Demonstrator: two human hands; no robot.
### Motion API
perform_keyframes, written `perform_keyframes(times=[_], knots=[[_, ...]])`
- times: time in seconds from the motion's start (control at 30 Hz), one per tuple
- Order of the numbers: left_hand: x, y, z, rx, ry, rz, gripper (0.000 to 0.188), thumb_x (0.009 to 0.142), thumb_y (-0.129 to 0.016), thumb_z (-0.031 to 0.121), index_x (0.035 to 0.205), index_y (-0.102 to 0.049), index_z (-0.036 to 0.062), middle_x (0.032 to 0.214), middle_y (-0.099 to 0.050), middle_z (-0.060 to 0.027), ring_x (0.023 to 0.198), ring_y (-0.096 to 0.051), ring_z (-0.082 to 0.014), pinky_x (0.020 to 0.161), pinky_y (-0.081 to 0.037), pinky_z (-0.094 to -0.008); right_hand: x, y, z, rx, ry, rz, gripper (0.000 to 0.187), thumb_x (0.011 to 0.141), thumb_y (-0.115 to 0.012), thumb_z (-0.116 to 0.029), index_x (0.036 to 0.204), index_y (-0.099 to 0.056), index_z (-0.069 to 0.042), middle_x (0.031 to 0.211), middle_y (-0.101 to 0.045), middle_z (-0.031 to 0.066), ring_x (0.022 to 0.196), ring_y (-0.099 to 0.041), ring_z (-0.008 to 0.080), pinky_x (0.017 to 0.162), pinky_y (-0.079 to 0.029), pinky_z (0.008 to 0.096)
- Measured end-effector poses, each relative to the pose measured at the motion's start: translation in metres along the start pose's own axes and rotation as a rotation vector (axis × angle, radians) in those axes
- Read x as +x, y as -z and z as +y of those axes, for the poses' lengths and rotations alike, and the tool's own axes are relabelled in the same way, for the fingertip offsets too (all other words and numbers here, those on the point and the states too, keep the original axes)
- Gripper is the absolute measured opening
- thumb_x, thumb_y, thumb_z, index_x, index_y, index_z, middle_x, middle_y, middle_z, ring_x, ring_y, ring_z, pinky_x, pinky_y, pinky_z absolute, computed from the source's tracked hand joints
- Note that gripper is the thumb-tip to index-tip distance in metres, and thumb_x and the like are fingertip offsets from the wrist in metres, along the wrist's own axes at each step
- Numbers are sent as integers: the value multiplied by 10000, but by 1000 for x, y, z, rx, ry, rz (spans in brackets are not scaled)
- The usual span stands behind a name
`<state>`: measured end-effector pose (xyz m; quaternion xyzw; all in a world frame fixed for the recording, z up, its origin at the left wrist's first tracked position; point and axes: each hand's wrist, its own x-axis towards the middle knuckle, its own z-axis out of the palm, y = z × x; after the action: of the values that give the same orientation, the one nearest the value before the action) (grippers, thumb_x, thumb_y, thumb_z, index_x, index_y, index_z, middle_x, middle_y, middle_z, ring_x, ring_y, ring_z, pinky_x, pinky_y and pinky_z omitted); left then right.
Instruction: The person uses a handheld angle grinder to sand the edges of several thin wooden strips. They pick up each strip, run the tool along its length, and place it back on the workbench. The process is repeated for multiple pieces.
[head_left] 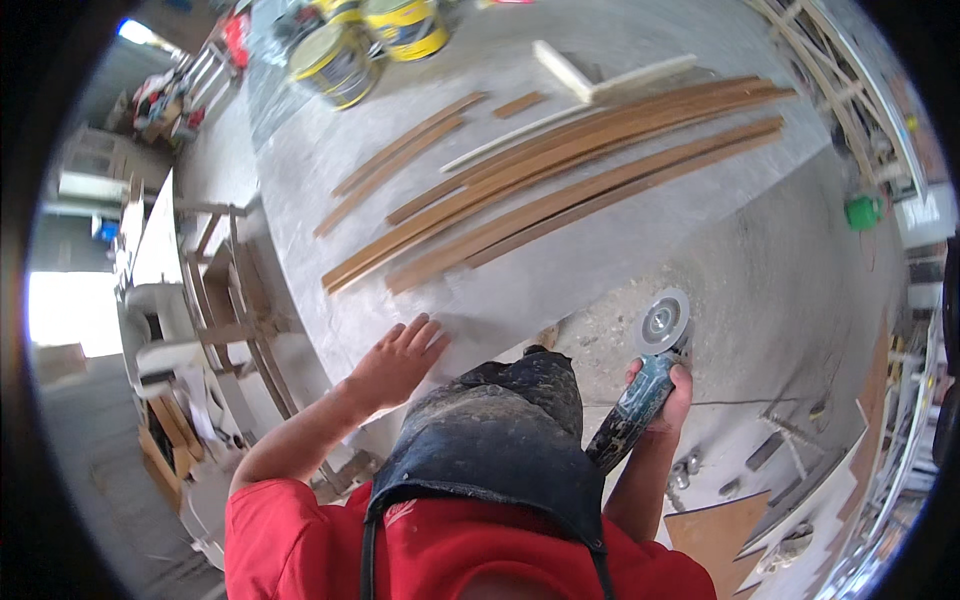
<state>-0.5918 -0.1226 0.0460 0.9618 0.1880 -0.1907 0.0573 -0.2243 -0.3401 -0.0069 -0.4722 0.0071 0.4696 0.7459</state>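
Note:
My right hand (677, 400) is closed round the body of a teal and black angle grinder (640, 397), held off the table's right side. Its round pale disc (663, 321) points away from me. My left hand (400, 352) holds nothing, its fingers stretched out over the near edge of the grey tabletop (330, 330). Just beyond those fingers lie several long brown wooden strips (560, 150), roughly side by side. Two shorter brown strips (400, 150) and a small brown offcut (518, 104) rest farther back.
Yellow and grey buckets (335, 65) stand at the table's far left. Pale wooden pieces (565, 72) lie at the far edge. Left of the table is a wooden frame (225, 290). A brown board (715, 530) and loose tools (765, 450) lie low on the right.

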Motion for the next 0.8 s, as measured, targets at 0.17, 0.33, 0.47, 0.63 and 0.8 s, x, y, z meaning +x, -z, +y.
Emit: perform_keyframes(times=[0.17, 0.33, 0.47, 0.63, 0.8], knots=[[-87, -59, -22, 3, -44, 28, 709, 906, -658, 159, 1570, -427, 65, 1586, -443, -115, 1509, -377, -302, 1159, -402, -431, -52, -52, 45, -56, -10, 153, 588, 866, -660, -491, 1236, -586, -39, 914, -692, 184, 755, -680, 291, 679, -584, 364], [-137, -96, -51, 6, -119, 157, 738, 882, -688, 169, 1576, -443, 110, 1616, -418, -78, 1500, -387, -285, 1178, -389, -430, -118, -77, 92, -191, -86, 114, 588, 892, -627, -502, 1262, -567, -49, 930, -697, 159, 783, -685, 267, 691, -581, 364], [-178, -103, -57, -255, 19, 325, 709, 884, -702, 79, 1552, -468, 121, 1564, -454, -121, 1446, -440, -341, 1170, -412, -454, -167, -100, 119, -333, -20, 96, 569, 889, -624, -523, 1158, -623, -21, 893, -716, 168, 744, -684, 273, 683, -578, 353], [-190, -153, -31, -846, 417, 614, 635, 859, -766, 134, 1455, -550, 93, 1371, -535, -205, 1248, -557, -401, 1052, -500, -452, -192, -115, 129, -371, -9, 65, 581, 838, -671, -482, 1179, -635, -13, 875, -722, 186, 754, -700, 296, 670, -589, 368], [-182, -173, -13, -878, 480, 749, 441, 887, -730, 132, 1322, -667, 91, 1206, -608, -183, 1092, -614, -379, 937, -530, -456, -205, -122, 138, -353, 13, -27, 727, 822, -687, -348, 1479, -483, -111, 1078, -694, 194, 785, -716, 344, 657, -625, 460]])
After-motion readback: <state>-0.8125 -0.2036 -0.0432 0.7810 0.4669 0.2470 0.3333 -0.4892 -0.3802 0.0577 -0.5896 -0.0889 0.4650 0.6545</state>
